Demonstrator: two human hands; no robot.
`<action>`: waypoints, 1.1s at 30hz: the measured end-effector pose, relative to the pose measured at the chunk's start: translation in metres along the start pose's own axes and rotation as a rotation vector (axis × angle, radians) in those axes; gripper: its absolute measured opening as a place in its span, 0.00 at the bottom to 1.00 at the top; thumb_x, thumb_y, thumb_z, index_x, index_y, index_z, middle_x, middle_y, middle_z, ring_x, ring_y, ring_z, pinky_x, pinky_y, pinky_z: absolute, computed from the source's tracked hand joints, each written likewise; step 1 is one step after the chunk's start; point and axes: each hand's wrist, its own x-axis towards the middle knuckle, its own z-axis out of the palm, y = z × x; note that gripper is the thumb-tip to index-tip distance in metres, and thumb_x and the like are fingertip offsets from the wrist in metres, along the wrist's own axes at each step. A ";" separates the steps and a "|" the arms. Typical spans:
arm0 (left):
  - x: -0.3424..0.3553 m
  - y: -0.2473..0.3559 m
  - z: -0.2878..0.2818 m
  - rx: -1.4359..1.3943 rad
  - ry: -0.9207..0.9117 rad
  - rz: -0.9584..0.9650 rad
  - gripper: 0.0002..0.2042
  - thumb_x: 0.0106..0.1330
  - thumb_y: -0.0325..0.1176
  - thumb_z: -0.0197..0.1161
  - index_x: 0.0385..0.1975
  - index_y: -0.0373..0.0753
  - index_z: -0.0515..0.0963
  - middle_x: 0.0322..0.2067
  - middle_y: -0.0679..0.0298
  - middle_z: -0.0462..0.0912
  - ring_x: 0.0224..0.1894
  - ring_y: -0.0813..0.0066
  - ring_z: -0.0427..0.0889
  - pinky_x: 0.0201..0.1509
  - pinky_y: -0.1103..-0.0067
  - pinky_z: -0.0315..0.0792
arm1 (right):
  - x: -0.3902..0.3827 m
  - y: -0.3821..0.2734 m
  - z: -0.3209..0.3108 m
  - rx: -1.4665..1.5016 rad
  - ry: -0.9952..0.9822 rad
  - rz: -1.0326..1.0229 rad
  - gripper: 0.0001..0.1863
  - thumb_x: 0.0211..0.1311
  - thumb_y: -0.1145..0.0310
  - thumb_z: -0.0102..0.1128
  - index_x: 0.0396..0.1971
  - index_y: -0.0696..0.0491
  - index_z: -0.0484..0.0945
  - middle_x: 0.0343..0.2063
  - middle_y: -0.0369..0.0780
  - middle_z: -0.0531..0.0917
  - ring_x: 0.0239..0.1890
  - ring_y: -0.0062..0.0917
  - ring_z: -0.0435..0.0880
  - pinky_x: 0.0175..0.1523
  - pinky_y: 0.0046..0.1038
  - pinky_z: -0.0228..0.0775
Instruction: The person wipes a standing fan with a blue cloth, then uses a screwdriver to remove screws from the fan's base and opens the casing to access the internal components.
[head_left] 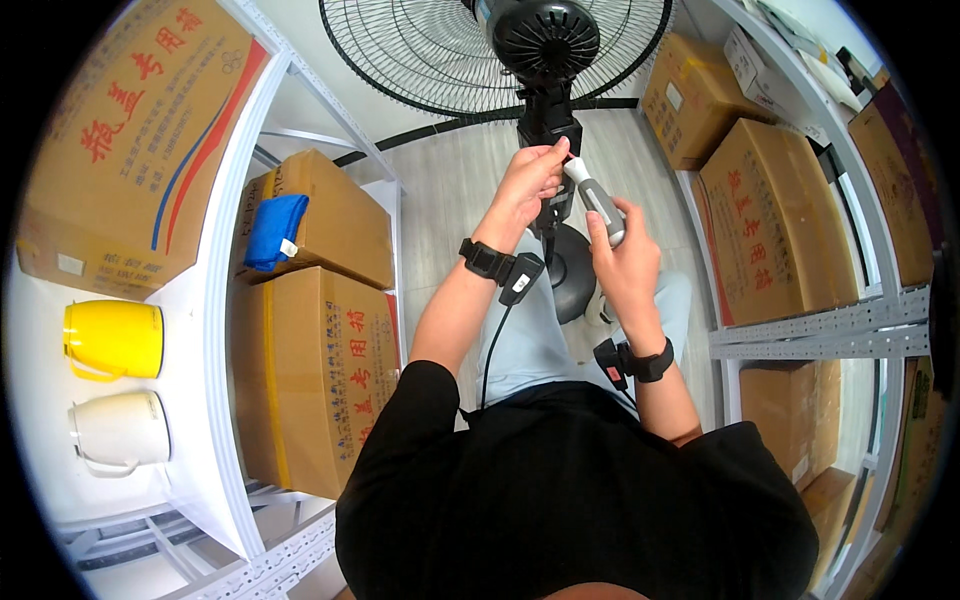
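My right hand (624, 262) is closed around a grey-and-white handheld tool (601, 207), shaped like a small electric screwdriver. Its tapered white nose points up and left, toward my other hand. There my left hand (532, 187) has thumb and fingers pinched together just beside that nose; a tiny reddish bit shows at the fingertips, too small to name. Right behind both hands stands a black pedestal fan (552, 45), with its motor housing and neck nearest my left hand. Lower down, the fan's round base (572, 275) sits on the floor between my legs.
White metal shelving (225, 215) flanks me on the left, holding cardboard boxes (325, 370), a yellow jug (115, 340), a white jug (122, 430) and a blue cloth bundle (275, 232). On the right, another rack (820, 340) carries several boxes (775, 220). Cabled black straps circle my wrists.
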 end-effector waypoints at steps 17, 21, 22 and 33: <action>-0.001 0.006 0.002 -0.002 -0.012 -0.032 0.16 0.67 0.44 0.59 0.25 0.38 0.73 0.13 0.81 0.59 0.13 0.94 0.54 0.14 0.90 0.46 | -0.001 0.004 0.000 0.006 0.077 -0.177 0.22 0.54 0.70 0.67 0.50 0.52 0.74 0.41 0.43 0.76 0.29 0.32 0.82 0.29 0.29 0.74; 0.000 0.011 0.001 0.169 0.061 -0.048 0.14 0.68 0.42 0.58 0.26 0.38 0.73 0.12 0.80 0.58 0.12 0.93 0.54 0.13 0.90 0.47 | 0.001 0.019 0.002 -0.071 0.116 -0.485 0.23 0.54 0.73 0.66 0.51 0.54 0.73 0.43 0.44 0.76 0.30 0.31 0.82 0.29 0.29 0.74; 0.003 0.012 -0.002 0.222 0.048 -0.039 0.14 0.68 0.41 0.57 0.26 0.38 0.73 0.12 0.80 0.58 0.12 0.93 0.54 0.13 0.90 0.47 | 0.001 0.021 0.003 -0.078 0.118 -0.505 0.23 0.54 0.73 0.66 0.51 0.54 0.73 0.44 0.44 0.76 0.30 0.31 0.82 0.29 0.29 0.74; -0.001 0.009 -0.001 -0.101 -0.096 -0.106 0.15 0.69 0.41 0.57 0.33 0.32 0.75 0.13 0.79 0.58 0.12 0.92 0.56 0.13 0.91 0.48 | 0.001 0.002 -0.003 0.159 0.062 -0.117 0.19 0.56 0.71 0.64 0.49 0.53 0.75 0.34 0.44 0.80 0.28 0.27 0.82 0.27 0.29 0.73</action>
